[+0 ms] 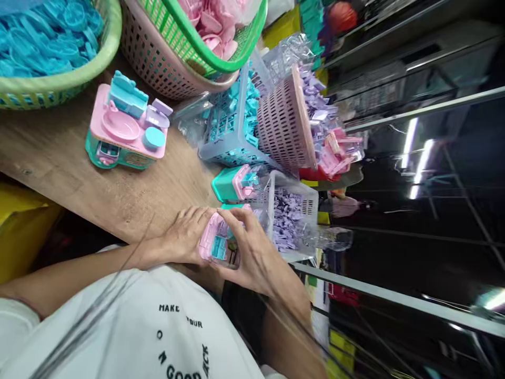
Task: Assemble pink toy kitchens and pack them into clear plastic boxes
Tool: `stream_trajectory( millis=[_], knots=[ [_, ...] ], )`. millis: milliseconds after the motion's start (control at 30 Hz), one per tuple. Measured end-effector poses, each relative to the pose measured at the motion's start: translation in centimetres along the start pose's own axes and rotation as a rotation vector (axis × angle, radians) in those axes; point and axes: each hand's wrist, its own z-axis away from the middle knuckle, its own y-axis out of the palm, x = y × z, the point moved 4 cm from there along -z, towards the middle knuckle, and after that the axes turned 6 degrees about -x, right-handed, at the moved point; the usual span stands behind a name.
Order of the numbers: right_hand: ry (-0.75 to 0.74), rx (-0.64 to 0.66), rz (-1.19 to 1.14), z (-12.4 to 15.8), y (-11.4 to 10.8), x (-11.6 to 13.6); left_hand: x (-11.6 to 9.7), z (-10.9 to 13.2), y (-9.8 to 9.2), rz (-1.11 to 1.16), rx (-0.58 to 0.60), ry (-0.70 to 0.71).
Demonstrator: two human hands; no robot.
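Note:
At the table's near edge, both hands hold a small toy kitchen set (219,247) in pink, teal and purple. My left hand (188,234) presses against its left side, fingers laid along the pink rim. My right hand (254,252) curves around the other side with thumb and fingers gripping it; these fingers hide part of the toy. Just beyond stands a similar teal and pink toy unit (232,183). Farther left, a toy kitchen counter (126,129) with a pink top carries a teal back piece, a pink basin, a teal disc and a small purple part.
Baskets line the wooden table's (153,189) far side: a green basket (112,55) of blue parts, a bright green basket (224,63) of pink parts, a blue crate (231,145), a pink basket (284,121) and a clear bin (272,205) of purple parts. A yellow container (23,231) stands left.

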Motion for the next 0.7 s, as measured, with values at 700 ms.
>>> stream_trajectory(
  millis=[700],
  knots=[
    [-0.104, 0.052, 0.133, -1.7, -1.0, 0.8, 0.7, 0.2, 1.0, -0.035, -0.054, 0.034]
  ],
)
